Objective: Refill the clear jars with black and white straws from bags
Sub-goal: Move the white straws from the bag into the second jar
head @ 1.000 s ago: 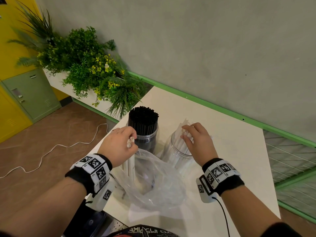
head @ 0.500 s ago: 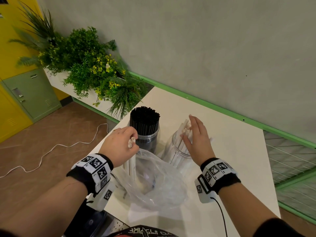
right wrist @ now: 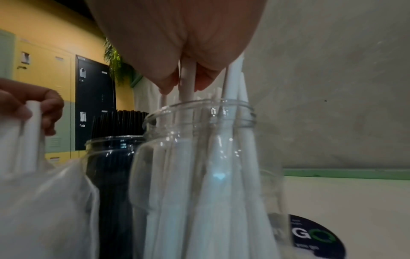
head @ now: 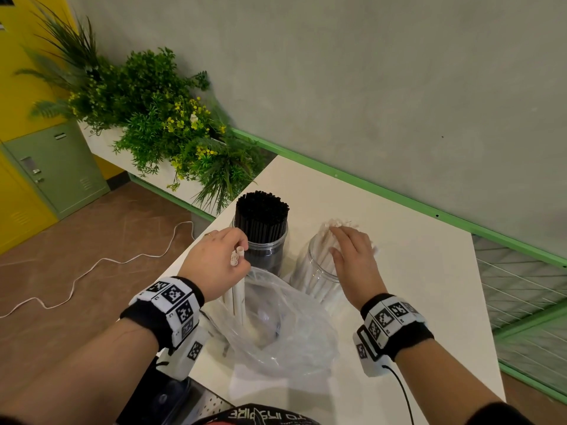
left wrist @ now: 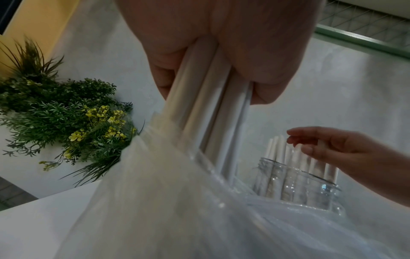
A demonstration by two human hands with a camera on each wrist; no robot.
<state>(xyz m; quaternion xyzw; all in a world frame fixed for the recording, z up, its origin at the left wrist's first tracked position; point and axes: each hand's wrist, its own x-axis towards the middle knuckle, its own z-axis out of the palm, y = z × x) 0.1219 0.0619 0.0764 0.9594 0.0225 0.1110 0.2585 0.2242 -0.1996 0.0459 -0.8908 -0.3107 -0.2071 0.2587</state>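
On the white table (head: 414,271) stand two clear jars. The left jar (head: 264,250) is packed with black straws (head: 262,214). The right jar (head: 316,271) holds several white straws (right wrist: 210,175) that lean apart. My right hand (head: 346,250) lies flat on their tops with straight fingers (right wrist: 168,82). In front of the jars sits a clear plastic bag (head: 285,326). My left hand (head: 237,253) grips a few white straws (left wrist: 210,105) that stand up out of the bag's left side.
A planter of green plants (head: 159,118) stands just off the table's far left corner. A green rail (head: 399,197) runs along the grey wall behind. A dark round sticker (right wrist: 315,236) lies on the table right of the white-straw jar. A white cable (head: 92,265) trails over the floor.
My right hand has opened from curled fingers at the straw tops to a flat hand lying over them. The left hand has kept its grip and barely moved.
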